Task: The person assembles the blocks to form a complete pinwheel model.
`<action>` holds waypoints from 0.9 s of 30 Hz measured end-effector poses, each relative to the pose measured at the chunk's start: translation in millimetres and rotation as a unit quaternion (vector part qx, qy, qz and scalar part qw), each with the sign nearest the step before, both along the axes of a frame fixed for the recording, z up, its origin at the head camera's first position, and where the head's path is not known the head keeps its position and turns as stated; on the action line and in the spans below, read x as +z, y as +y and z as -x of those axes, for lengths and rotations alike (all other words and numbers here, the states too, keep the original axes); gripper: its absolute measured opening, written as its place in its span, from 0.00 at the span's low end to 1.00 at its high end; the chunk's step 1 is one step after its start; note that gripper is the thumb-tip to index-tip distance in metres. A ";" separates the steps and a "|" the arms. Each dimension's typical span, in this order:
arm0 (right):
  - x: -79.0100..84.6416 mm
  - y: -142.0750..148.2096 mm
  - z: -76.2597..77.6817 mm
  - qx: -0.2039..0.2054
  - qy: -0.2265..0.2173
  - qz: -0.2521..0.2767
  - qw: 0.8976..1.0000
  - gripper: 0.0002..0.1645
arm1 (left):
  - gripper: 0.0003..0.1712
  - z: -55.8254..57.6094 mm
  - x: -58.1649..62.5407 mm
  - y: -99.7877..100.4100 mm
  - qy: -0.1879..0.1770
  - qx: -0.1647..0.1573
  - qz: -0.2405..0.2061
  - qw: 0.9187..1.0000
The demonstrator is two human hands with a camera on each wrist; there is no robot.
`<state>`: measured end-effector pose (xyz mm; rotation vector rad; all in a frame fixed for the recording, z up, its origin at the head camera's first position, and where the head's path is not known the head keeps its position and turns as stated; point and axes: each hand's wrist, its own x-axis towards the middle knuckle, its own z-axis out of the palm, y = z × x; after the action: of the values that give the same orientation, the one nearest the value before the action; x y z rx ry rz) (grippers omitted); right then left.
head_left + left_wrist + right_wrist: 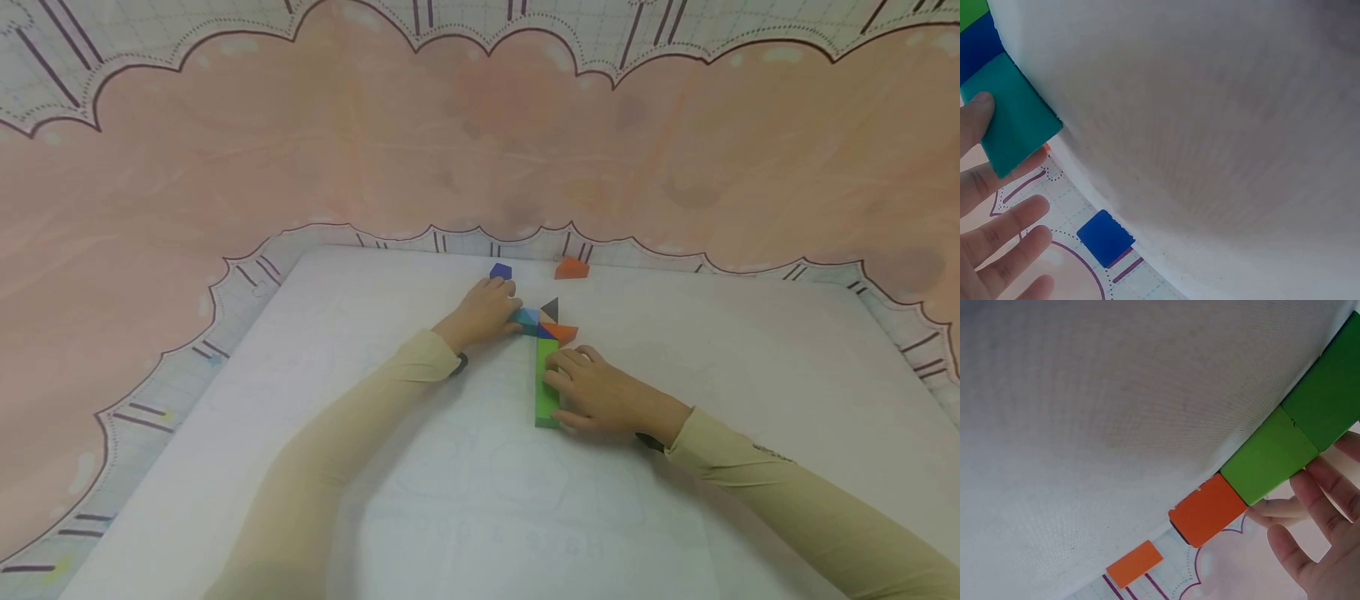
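One teal block [1025,112] sits pinched in the left hand [483,312]; the right hand [603,392], fingers spread, touches the green bar [545,400] just left of its palm. An uneven push from either could knock bar or block askew.

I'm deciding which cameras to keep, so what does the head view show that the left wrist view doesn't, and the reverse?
Only the head view: the right hand and a block's dark triangular face. Only the left wrist view: the palm-side surfaces of the fingers of the left hand. Both: that left hand, the teal block it pinches, the separate blue block, the white surface and the patterned cloth.
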<state>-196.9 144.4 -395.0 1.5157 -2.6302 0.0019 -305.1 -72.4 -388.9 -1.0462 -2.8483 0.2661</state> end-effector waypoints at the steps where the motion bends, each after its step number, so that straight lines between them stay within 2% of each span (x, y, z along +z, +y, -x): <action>1: -0.1 0.1 0.0 0.000 0.000 0.001 1.000 0.23 | 0.23 0.7 -0.4 0.0 0.001 0.000 0.000 1.000; 12: 0.6 -0.1 0.0 -0.002 -0.003 -0.001 1.000 0.24 | 0.23 3.2 1.2 1.1 -0.008 0.004 -0.003 1.000; 27: -0.6 -0.3 0.1 0.001 0.002 0.001 1.000 0.23 | 0.23 7.5 -3.1 2.1 -0.010 0.006 0.000 1.000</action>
<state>-197.0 144.1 -395.7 1.5175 -2.6247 0.0009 -312.6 -70.3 -391.9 -1.0377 -2.8733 0.2574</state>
